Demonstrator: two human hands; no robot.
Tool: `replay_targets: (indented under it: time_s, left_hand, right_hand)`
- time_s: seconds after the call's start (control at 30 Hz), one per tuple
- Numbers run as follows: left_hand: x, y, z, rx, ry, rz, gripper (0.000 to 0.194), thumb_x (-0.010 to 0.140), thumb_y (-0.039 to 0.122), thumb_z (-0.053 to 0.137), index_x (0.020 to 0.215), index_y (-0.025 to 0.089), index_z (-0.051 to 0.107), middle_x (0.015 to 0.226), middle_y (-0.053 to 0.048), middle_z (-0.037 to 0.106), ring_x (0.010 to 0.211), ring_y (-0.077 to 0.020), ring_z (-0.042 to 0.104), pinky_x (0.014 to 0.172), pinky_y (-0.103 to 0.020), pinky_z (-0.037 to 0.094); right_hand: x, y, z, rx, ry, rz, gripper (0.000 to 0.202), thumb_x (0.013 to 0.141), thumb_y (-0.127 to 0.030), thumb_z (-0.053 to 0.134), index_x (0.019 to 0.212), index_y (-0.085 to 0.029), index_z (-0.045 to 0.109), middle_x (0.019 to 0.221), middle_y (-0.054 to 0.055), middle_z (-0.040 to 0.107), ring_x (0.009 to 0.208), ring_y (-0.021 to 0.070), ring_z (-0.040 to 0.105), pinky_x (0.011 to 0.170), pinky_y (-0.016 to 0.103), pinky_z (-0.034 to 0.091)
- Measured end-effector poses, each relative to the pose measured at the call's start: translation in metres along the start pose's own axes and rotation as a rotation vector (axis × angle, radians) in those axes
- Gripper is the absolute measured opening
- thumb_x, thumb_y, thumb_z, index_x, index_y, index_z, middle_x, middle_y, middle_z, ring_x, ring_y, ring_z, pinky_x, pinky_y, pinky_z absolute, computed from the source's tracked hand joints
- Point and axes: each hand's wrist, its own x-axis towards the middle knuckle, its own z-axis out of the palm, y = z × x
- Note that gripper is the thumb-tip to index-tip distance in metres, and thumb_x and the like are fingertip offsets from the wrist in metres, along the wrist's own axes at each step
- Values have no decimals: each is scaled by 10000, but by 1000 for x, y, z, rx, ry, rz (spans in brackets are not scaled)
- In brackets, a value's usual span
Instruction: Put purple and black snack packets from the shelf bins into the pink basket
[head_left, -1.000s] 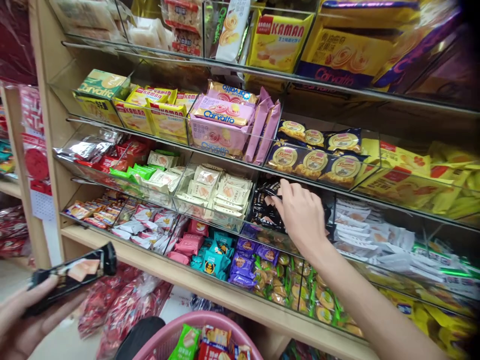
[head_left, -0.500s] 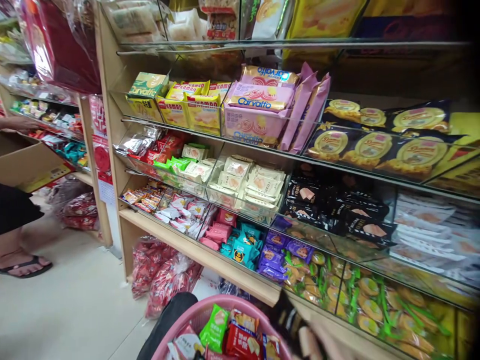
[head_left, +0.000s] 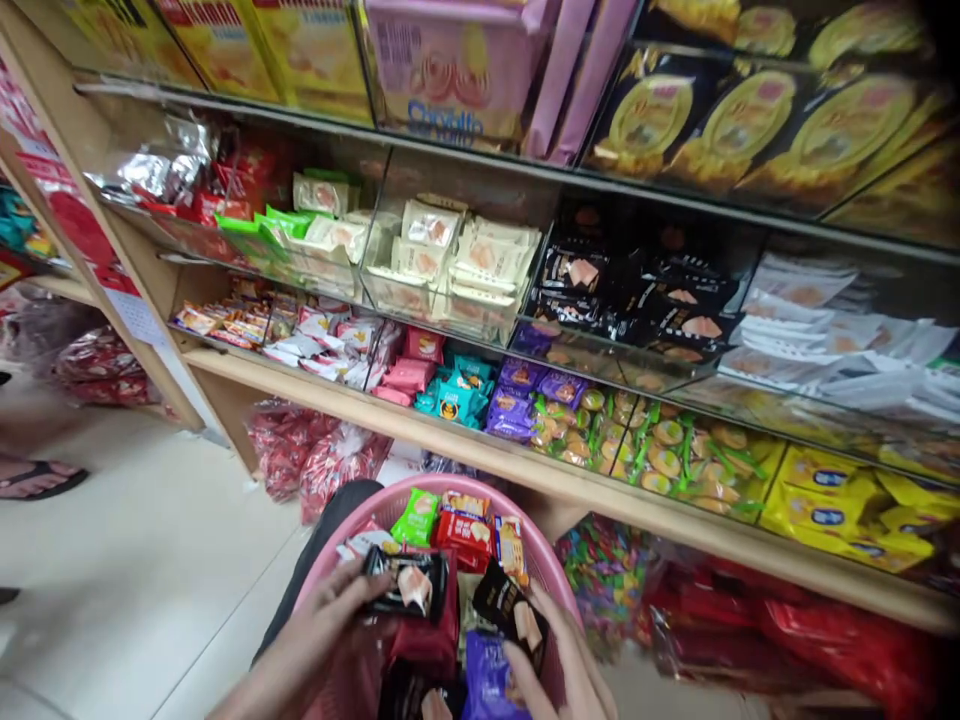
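Observation:
Both my hands are low over a pink basket full of small snack packets. A black snack packet sits in the fingers of my left hand, held flat above the basket's left side. My right hand grips a second black packet, tilted, over the basket's right side. Green, red and purple packets lie in the basket under and beyond them. On the shelf above, a clear bin holds more black packets of the same kind.
Wooden shelving with clear bins of wrapped snacks fills the view ahead. Red bagged goods lie on the floor under the bottom shelf. White tiled floor opens to the left, where another person's sandalled foot stands.
My right hand has left the black-packet bin and come down with a packet. My left hand has brought its packet over the basket. The view has tilted downward.

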Motion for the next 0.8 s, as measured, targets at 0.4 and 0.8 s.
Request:
replay_targets:
  time_s: [0.4, 0.8]
  left_hand:
    - [-21, -5, -20, 142, -8, 11, 478, 759, 317, 689, 1178, 193, 496, 1189, -75, 603, 1083, -241, 575, 850, -346, 518]
    - [-22, -46, -11, 400, -173, 156, 346, 756, 374, 679, 984, 178, 508, 944, -65, 665, 922, -227, 601, 806, -327, 471]
  right_hand:
    - [-18, -2, -6, 51, -305, 36, 463, 882, -333, 511, 1321, -240, 399, 1301, 67, 556, 1187, 201, 527, 970, 319, 473]
    - [-24, -6, -3, 9, -256, -68, 459, 863, -329, 544, 1292, -217, 428, 1205, 98, 610, 1107, 223, 579, 905, 355, 516]
